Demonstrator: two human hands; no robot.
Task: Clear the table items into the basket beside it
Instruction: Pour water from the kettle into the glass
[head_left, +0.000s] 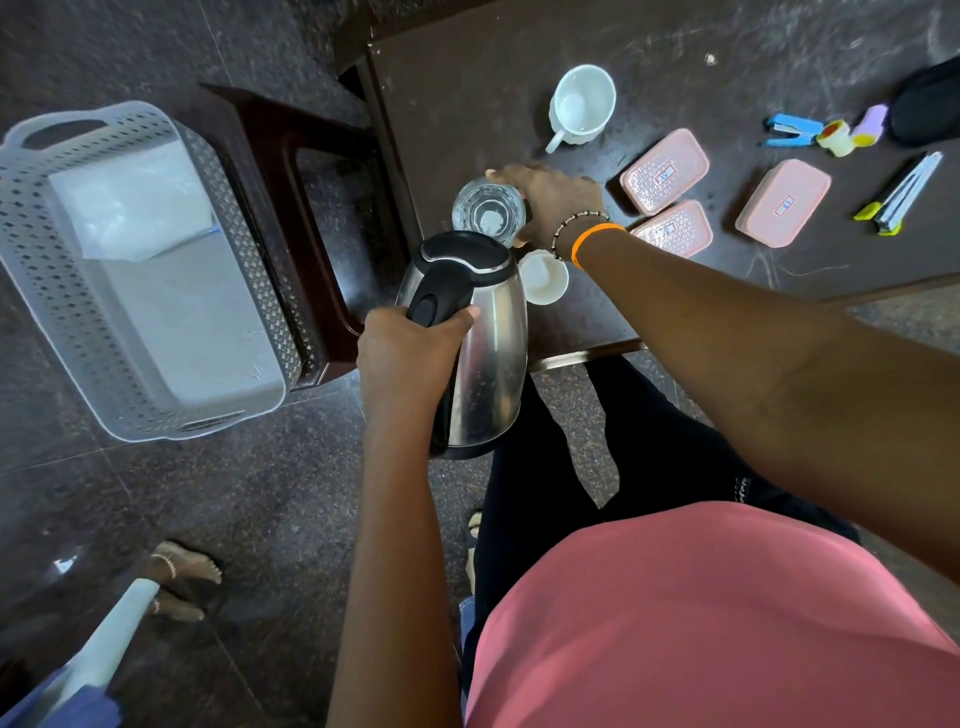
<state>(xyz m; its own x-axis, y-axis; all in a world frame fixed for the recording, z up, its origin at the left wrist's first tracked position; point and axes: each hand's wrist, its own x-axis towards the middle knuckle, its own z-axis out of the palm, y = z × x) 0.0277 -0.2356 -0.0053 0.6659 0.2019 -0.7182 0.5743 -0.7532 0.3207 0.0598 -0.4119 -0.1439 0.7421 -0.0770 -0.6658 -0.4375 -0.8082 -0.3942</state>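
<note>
My left hand (410, 358) grips the black handle of a steel electric kettle (483, 358), held at the near left corner of the dark table (467, 78). My right hand (556, 205) wraps around a clear glass (485, 210) just beyond the kettle. A small white cup (543, 278) sits under my right wrist. Further back stands a large white mug (579, 106). Three pink lidded boxes (665, 171) (675, 228) (782, 202) lie to the right. The perforated white basket (47, 270) rests on a dark stool (311, 135) left of the table, with white paper inside.
At the table's far right lie a blue stapler (792, 130), a tape roll (836, 137), a purple item (872, 124), a black pouch (930, 106) and pens (904, 195). Another person's bare feet (187, 566) stand on the floor at lower left.
</note>
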